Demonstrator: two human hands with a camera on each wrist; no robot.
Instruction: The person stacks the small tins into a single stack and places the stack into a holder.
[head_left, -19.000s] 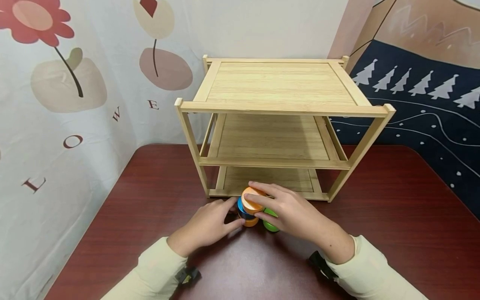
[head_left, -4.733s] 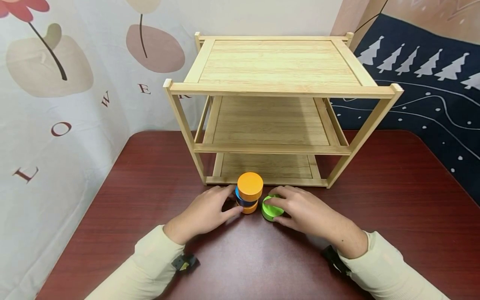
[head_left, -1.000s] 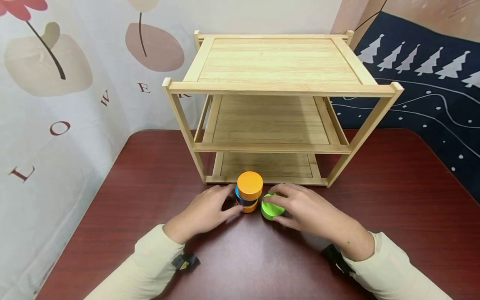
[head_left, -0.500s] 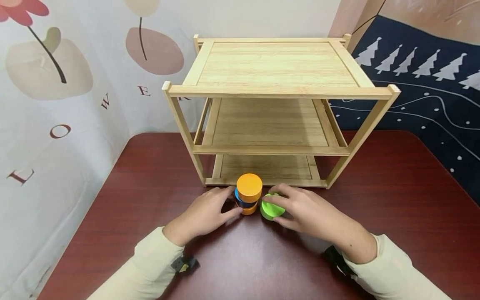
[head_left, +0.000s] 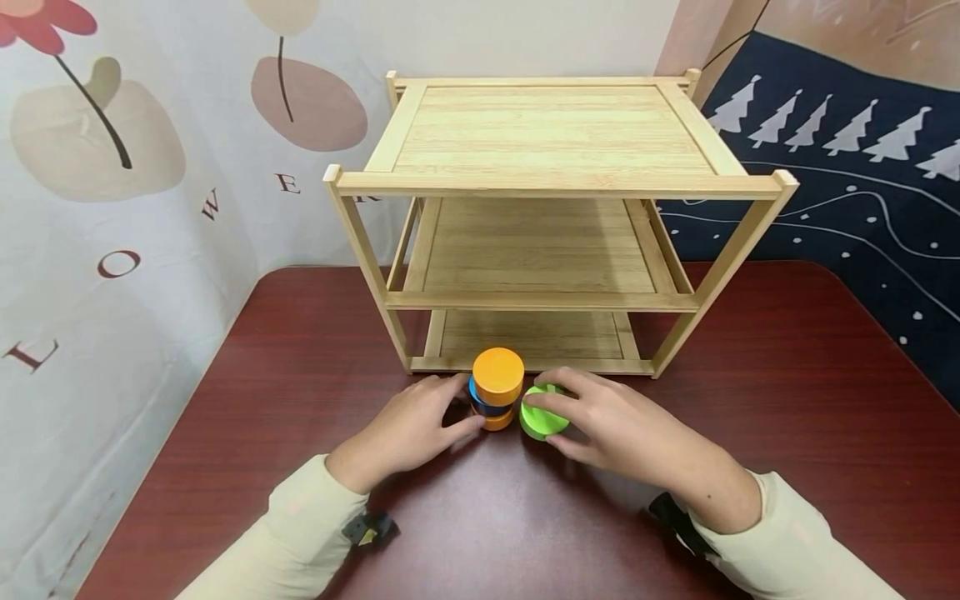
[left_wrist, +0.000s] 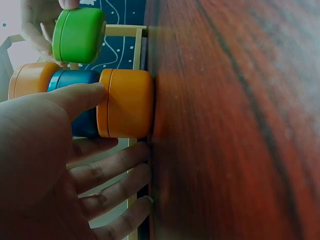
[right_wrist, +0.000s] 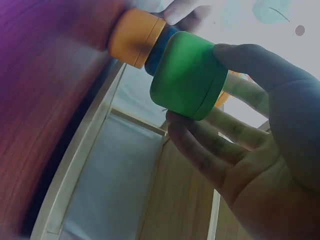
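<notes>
Head view, left to right: the left hand (head_left: 408, 429) lightly brackets a stack (head_left: 498, 388) between thumb and fingers: lower orange container (head_left: 497, 423), blue container (head_left: 491, 409), top orange container (head_left: 498, 370). It stands on the table (head_left: 480, 517), just in front of the wooden shelf (head_left: 558, 129). Just beside it, the green container (head_left: 537, 427) is pinched by the right hand (head_left: 618, 425), raised off the table (the left wrist view shows the gap). The top orange container seems off-centre; a bump from the green one, or a thumb nudge below, could topple the stack. A slack pinch could drop the green container.
</notes>
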